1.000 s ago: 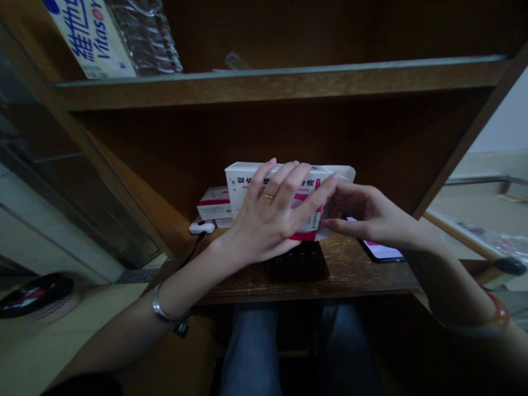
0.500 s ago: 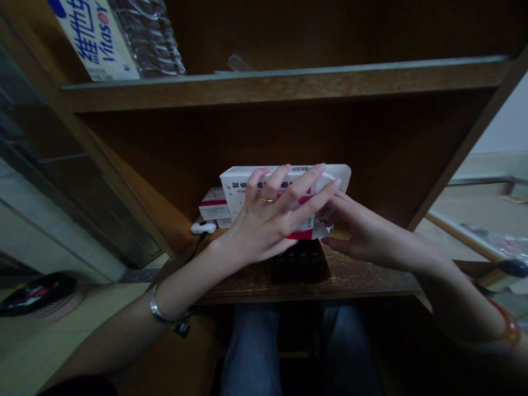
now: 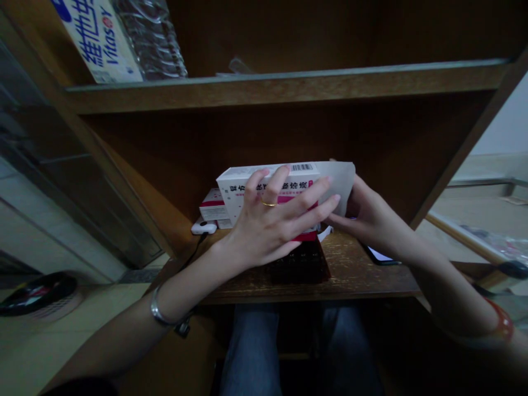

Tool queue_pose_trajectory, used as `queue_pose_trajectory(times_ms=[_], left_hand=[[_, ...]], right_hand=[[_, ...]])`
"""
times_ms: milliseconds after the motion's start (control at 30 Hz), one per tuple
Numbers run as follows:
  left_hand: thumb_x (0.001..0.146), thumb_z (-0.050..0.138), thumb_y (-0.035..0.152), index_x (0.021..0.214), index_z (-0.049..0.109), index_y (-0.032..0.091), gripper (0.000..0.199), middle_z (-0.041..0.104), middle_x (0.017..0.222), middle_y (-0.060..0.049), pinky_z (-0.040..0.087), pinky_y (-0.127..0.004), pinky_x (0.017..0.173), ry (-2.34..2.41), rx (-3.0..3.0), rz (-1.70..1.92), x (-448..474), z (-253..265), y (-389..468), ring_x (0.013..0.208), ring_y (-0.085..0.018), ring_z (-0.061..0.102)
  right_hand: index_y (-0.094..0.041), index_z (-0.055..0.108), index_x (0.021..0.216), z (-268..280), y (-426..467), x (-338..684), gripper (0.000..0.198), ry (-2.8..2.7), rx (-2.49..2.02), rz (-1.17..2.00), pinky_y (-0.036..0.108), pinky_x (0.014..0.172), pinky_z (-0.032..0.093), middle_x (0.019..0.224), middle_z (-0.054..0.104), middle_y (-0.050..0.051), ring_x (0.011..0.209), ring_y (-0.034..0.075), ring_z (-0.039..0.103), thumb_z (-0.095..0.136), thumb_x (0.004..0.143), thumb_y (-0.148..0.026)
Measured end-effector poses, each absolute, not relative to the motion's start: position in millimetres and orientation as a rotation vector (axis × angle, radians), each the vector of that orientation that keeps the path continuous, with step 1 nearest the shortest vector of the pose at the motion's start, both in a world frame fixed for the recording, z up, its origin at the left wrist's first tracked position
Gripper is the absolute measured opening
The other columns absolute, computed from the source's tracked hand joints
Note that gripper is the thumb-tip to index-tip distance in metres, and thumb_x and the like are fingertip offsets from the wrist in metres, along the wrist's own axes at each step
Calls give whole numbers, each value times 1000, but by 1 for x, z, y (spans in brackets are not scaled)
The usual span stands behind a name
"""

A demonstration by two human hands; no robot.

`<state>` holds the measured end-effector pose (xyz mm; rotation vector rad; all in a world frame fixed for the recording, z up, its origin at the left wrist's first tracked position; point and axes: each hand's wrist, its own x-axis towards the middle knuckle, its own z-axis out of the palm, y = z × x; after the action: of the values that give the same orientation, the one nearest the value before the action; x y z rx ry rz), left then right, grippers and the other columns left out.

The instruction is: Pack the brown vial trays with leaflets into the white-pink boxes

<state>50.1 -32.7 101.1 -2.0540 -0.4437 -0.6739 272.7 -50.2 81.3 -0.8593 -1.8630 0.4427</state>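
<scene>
A white and magenta medicine box (image 3: 231,195) with black Chinese lettering stands upright on its long side on the shelf. My left hand (image 3: 272,214), a gold ring on one finger, lies across its front with the fingers curled over its top edge. At the right end a flap (image 3: 340,184) sticks out. My right hand (image 3: 367,206) grips that flap, its thumb at the lower edge and other fingers partly hidden behind. Below the box a dark brown tray (image 3: 299,267) with a row of rounded shapes rests on the wood.
Smaller magenta and white boxes (image 3: 214,206) sit behind at the left, beside a white device with a cable (image 3: 203,226). A lit phone (image 3: 381,256) lies under my right wrist. Above runs a shelf edge (image 3: 289,88) bearing a Vitasoy carton (image 3: 111,49). A bin (image 3: 45,297) stands lower left.
My right hand has moved up and right along the box's end, and the flap now extends further out. The phone has come into sight. My left hand keeps its hold.
</scene>
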Motion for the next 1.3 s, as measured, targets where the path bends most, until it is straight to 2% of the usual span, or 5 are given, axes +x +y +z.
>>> queue_pose_trajectory(times_ms=[100, 333, 467, 1000, 1300], left_hand=[[78, 73, 47, 140, 52, 30, 67, 53, 149, -1, 22, -51, 110, -441, -2053, -717, 50, 101, -32, 133, -36, 31], [84, 65, 45, 147, 39, 39, 68, 57, 141, -1, 26, -51, 108, -433, -2077, -786, 54, 101, -38, 132, -35, 32], [87, 61, 40, 155, 23, 37, 78, 54, 143, -3, 28, -49, 110, -453, -2112, -778, 55, 104, -46, 133, -32, 33], [82, 65, 48, 152, 36, 11, 85, 47, 156, -11, 26, -49, 105, -491, -2255, -801, 72, 105, -38, 127, -37, 35], [79, 59, 42, 136, 48, 15, 64, 35, 162, -16, 29, -49, 104, -538, -2408, -833, 69, 106, -29, 128, -37, 37]], right_hand=[[-22, 51, 139, 84, -55, 266, 49, -1903, -814, 615, 47, 110, 49, 140, 60, 10, 126, 28, 60, 59, 96, -45], [-40, 18, 158, 59, -64, 240, 56, -1836, -795, 495, 46, 129, 16, 162, 34, -4, 157, 22, 15, 31, 104, -49], [-43, 6, 159, 49, -65, 234, 56, -1763, -836, 388, 50, 129, 16, 164, 28, -7, 158, 22, 8, 23, 105, -42], [-44, 2, 158, 47, -52, 233, 62, -1667, -773, 465, 46, 128, 15, 169, 10, -9, 158, 19, 4, 31, 103, -47], [-47, -19, 155, 57, -64, 237, 101, -1929, -795, 385, 54, 127, 3, 168, -17, -12, 156, 25, -16, 60, 91, -41]])
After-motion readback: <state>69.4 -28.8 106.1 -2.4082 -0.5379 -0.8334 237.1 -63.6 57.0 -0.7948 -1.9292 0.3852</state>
